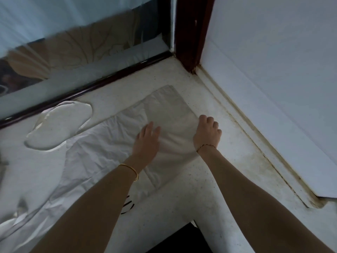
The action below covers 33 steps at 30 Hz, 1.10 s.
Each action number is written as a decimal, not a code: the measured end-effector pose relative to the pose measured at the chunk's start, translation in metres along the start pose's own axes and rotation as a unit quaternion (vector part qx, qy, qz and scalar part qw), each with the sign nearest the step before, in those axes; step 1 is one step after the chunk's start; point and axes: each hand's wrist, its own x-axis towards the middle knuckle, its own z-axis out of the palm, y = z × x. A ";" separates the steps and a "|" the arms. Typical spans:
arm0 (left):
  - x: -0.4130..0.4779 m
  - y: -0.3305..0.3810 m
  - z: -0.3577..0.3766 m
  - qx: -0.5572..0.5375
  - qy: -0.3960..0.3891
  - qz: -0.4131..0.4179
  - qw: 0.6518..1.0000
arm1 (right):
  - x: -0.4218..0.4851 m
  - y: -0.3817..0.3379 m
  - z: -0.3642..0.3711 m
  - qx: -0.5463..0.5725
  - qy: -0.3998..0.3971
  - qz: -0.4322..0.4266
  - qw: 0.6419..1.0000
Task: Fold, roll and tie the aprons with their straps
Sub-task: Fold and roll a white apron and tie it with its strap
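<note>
A thin white apron (164, 110) lies spread flat on the white counter (228, 161), its folded part reaching toward the corner. My left hand (146, 141) presses flat on the apron's middle, fingers straight. At the apron's right edge my right hand (207, 133) has its fingers curled down; whether it pinches the fabric is not visible. More crumpled white fabric (45, 170) trails to the left.
A looped white strap or plastic piece (58, 125) lies at the left by a dark window frame (91, 86). A dark wooden post (191, 33) stands in the corner. The white wall (273, 70) runs along the right. Dark markings (128, 207) show near my left forearm.
</note>
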 end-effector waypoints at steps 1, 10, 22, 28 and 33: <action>-0.002 -0.013 -0.002 -0.005 0.015 -0.038 0.999 | 0.006 -0.011 0.003 0.018 -0.012 -0.025 0.999; -0.006 -0.119 0.002 -0.032 -0.036 -0.269 0.962 | 0.035 -0.065 0.040 -0.107 -0.165 -0.179 0.964; 0.032 -0.159 -0.015 -0.018 0.045 -0.188 0.981 | 0.086 -0.146 0.040 -0.097 -0.120 -0.278 0.948; 0.053 -0.165 -0.022 -0.042 0.011 -0.179 0.983 | 0.120 -0.172 0.046 -0.174 -0.155 -0.398 0.887; 0.058 -0.168 -0.029 -0.131 -0.017 -0.137 0.982 | 0.139 -0.168 0.036 -0.164 -0.174 -0.451 0.860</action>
